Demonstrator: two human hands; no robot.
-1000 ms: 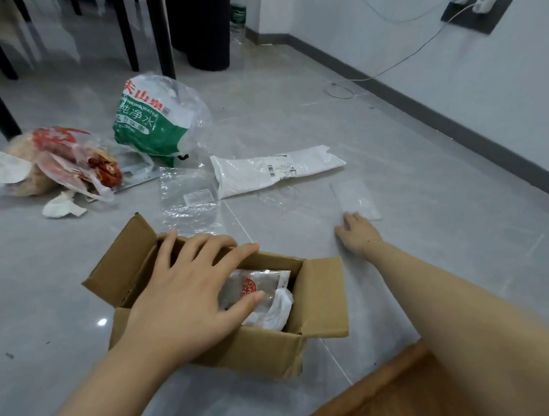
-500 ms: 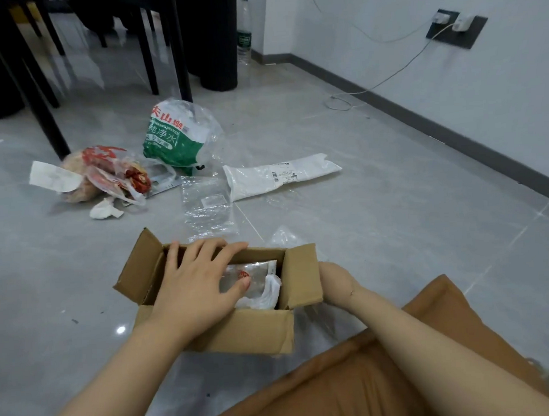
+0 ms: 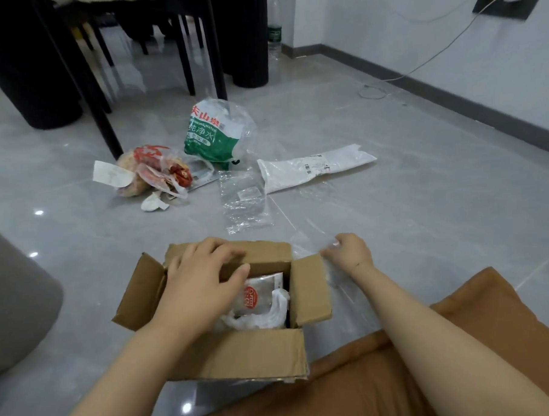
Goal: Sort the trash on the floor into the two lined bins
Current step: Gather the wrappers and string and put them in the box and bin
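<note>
While left hand (image 3: pixel 200 277) lies flat-fingered over open brown cardboard box (image 3: pixel 241 350) at 6 o'clock | right hand (image 3: pixel 347 255) pinches clear plastic film (image 3: pixel 306 247) beside it | risk: film slips; floor trash at 12 o'clock unsorted, bins unseen.

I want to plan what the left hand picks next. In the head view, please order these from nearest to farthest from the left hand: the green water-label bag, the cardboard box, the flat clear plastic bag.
1. cardboard box: directly under the left hand, touching.
2. flat clear plastic bag: on the floor just beyond the box.
3. green water-label bag: farther back, near the table legs.
</note>
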